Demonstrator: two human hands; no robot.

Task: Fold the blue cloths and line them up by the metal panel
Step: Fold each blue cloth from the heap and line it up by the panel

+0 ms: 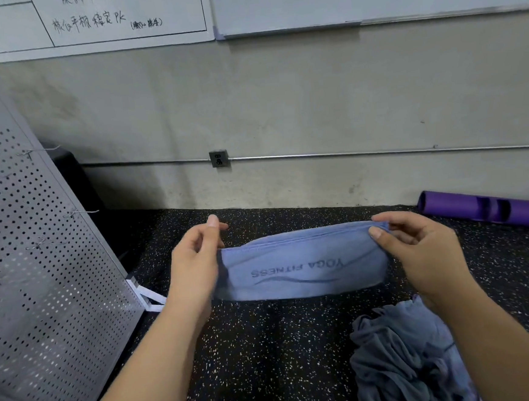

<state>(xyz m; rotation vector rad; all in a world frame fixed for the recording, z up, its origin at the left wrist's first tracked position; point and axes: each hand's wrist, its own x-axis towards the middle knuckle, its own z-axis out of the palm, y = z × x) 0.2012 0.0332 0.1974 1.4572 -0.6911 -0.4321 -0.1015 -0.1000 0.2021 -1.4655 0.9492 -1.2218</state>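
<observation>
The blue cloth (pixel 303 262) hangs mid-frame between my hands, doubled into a long band above the speckled floor (pixel 269 358). My right hand (pixel 418 245) pinches its upper right corner; my left hand (pixel 195 262) grips the left end, blurred but curled on the fabric. At lower right a crumpled heap of cloths (pixel 405 357) waits unfolded. By the metal panel (pixel 39 249) at left I see no folded cloth yet, so I judge most of the work remains.

Purple roll (pixel 491 209), perhaps a mat
</observation>
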